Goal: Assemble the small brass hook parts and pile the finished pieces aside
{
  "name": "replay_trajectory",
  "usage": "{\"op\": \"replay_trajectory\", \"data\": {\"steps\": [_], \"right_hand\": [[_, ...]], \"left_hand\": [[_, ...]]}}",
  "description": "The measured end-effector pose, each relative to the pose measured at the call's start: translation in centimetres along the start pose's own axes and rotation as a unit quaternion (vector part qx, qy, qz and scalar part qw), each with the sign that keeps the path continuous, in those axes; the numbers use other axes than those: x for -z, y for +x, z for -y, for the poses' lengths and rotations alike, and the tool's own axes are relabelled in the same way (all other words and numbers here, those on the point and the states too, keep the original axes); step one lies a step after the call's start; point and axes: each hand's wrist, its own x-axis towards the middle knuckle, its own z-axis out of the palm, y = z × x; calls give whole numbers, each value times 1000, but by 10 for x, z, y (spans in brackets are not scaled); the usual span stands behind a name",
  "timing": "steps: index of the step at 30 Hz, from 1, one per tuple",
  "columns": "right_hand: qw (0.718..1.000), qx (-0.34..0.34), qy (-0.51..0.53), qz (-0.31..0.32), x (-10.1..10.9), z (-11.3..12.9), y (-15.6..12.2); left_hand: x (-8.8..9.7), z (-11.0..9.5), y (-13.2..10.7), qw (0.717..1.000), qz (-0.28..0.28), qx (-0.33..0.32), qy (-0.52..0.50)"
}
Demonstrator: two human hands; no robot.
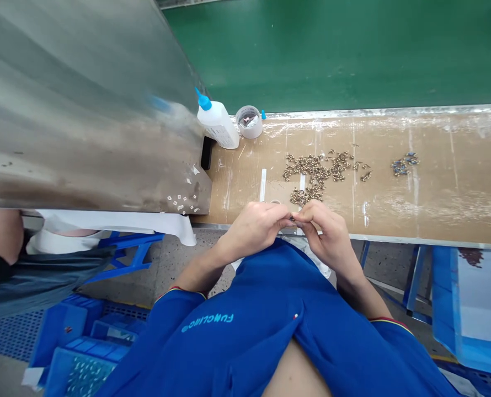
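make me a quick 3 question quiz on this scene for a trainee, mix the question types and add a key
1. Multiple choice: what colour is the nozzle top of the white bottle?
a) red
b) blue
c) yellow

2. True or false: the small cluster with blue parts lies to the left of the larger pile of brass-coloured pieces.

3. Short answer: what is between the fingertips of the left hand and the right hand?

Key:
1. b
2. False; it lies to the right.
3. A tiny piece, too small to identify.
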Motion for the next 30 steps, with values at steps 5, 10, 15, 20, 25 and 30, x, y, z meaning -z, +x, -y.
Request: {"op": "replay_trajectory", "data": {"steps": [5, 10, 15, 20, 25, 30], "right_hand": [[994, -51, 57, -79, 1, -7, -1], [985, -102, 83, -116, 1, -9, -2], [983, -110, 100, -111, 4, -15, -1], [988, -109, 84, -69, 12, -21, 0], [996, -59, 63, -8, 25, -21, 5], [999, -39, 6, -28, 31, -16, 1]], "left_hand": [[-12, 0, 9, 996, -75, 10, -52], [-19, 1, 18, 991, -113, -2, -73], [-22, -1, 19, 993, -101, -3, -56], [-24, -5, 17, 995, -89, 20, -36], [-23, -10, 19, 994, -106, 11, 11], [-26, -17, 25, 994, -96, 5, 41]]}}
